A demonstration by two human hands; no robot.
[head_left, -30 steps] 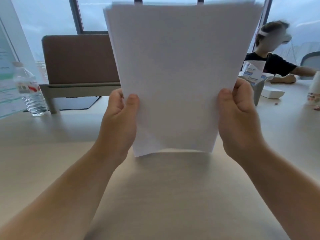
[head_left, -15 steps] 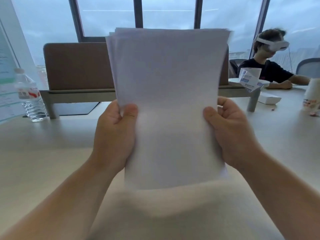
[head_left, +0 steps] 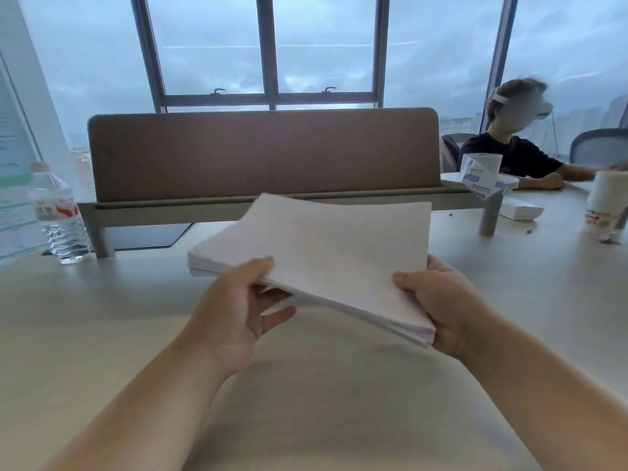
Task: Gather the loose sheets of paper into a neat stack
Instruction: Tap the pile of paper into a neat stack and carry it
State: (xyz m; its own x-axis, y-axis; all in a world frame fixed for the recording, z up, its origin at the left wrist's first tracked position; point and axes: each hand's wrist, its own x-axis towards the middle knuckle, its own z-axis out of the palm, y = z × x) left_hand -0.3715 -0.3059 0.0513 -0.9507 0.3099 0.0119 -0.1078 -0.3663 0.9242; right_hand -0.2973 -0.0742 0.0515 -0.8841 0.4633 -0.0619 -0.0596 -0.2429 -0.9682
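Note:
A stack of white paper sheets point(head_left: 326, 253) lies almost flat in the air just above the beige table point(head_left: 102, 334), turned a little so one corner points away from me. My left hand point(head_left: 238, 311) pinches its near left edge, thumb on top and fingers beneath. On the near right corner my right hand point(head_left: 438, 304) grips the stack, thumb over the top sheet. The sheets' edges look roughly lined up, with slight fanning at the left side.
A brown desk divider point(head_left: 265, 154) on a grey rail crosses the table behind the paper. A water bottle point(head_left: 57, 215) stands at the left. At the right sit a person point(head_left: 509, 144), a paper cup point(head_left: 608, 202), a white box point(head_left: 520, 210) and a tissue pack point(head_left: 482, 178).
The stack was upright on its lower edge between both hands; it has been tipped down and now lies near flat. My left grip shifted to the near edge.

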